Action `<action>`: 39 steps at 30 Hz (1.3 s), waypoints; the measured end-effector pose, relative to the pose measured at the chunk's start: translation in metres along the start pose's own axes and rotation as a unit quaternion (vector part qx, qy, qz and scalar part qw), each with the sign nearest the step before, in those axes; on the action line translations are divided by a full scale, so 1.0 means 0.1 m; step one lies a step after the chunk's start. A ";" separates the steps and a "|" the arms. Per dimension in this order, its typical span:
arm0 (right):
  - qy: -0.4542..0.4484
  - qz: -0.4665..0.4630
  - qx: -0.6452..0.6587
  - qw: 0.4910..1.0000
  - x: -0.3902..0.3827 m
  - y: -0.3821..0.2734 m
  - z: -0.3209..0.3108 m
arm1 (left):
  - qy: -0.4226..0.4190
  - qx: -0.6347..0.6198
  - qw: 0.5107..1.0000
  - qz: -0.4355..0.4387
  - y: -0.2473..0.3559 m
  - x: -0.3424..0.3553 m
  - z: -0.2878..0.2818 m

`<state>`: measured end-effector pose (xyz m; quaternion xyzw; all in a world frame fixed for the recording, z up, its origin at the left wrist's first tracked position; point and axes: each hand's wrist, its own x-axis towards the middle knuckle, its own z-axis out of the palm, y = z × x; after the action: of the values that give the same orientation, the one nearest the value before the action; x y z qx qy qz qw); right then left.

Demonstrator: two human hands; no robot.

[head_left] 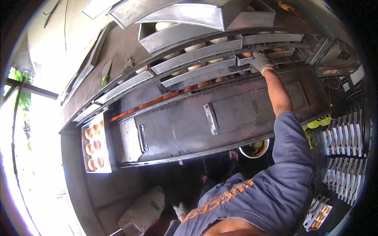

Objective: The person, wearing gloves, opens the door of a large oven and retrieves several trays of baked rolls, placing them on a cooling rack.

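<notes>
My right hand (261, 62), in a pale knitted glove, reaches far forward over the oven. Its fingers grip the rim of a small metal baking tray (244, 61) at the right of the oven's opening, with a browned bun partly visible in it. Beside that tray is a longer metal tray (201, 70) holding pale and browned buns. Above it sits another long tray (197, 57) with buns. My left hand (180, 211), gloved too, hangs low beside my body, away from the trays; its fingers are too small and blurred to read.
A glowing orange strip (145, 104) runs along the opening behind the dark oven lid (177, 122) with metal handles. Left stands a tray of browned buns (95, 145). A white bucket (264, 151), a pale sack (142, 210) and stacked metal trays (346, 135) are nearby.
</notes>
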<state>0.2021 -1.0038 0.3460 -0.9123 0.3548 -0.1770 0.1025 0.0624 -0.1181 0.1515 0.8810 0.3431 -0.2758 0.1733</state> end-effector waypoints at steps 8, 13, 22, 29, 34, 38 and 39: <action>0.007 -0.013 -0.057 0.998 -1.17 -0.41 -0.59 | -0.006 -0.277 0.947 0.163 0.63 -0.05 -0.09; 0.001 -0.032 0.027 0.999 -1.95 -0.62 -0.56 | -0.139 -0.262 0.929 0.222 0.86 -0.06 0.22; 0.020 -0.135 0.194 0.972 -4.47 -1.02 -0.61 | -0.136 -0.156 0.861 0.465 -0.45 0.01 0.57; -0.172 0.168 0.209 0.948 -6.21 0.53 -0.26 | -0.078 0.049 0.700 0.708 2.16 -3.07 0.20; -0.118 0.219 0.191 0.949 -6.32 1.15 -0.43 | -0.022 0.263 0.361 0.894 3.78 -3.80 1.24; -0.107 0.321 0.192 0.921 -6.25 1.45 -0.85 | -0.083 0.214 0.533 0.814 3.88 -4.78 1.54; -0.097 0.326 0.195 0.920 -6.19 1.47 -0.96 | -0.026 0.218 0.550 0.806 3.84 -4.76 1.59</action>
<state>-0.3504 -0.6932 0.2330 -0.7207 0.5792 -0.1105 0.3645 -0.0188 -0.7100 0.3590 0.7917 -0.5857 -0.1097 0.1343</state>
